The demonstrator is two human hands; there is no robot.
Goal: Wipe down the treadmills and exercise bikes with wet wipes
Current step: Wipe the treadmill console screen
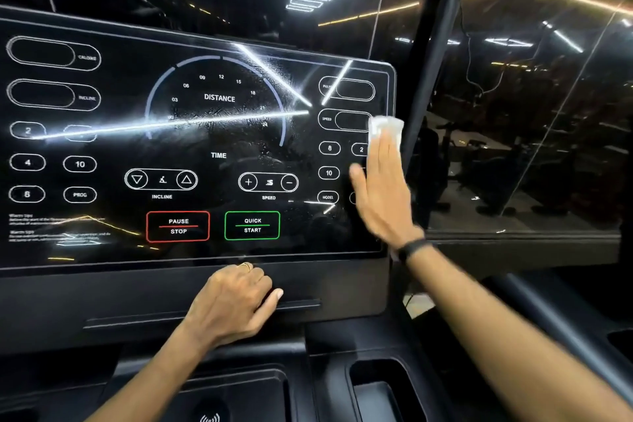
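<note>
R hand (380,188) lies flat, fingers straight and together, palm pressing a white wet wipe (387,128) onto the treadmill console screen (219,134) at its right edge; no closed grip, wipe is pinned under the fingertips, its top poking out above them. Black band (412,248) on the R wrist. Just left of the hand: small oval buttons 8, 2, 10, MODEL; SPEED field touching the wipe's left side. Further left: wet streaks across the DISTANCE dial. Below-left: QUICK START button (252,225), then PAUSE STOP button (177,226). L hand (236,301), ring on a finger, grip curled loosely, rests on the ledge (137,291) under the screen, holding nothing visible. Cup holder (376,384) lower down.
</note>
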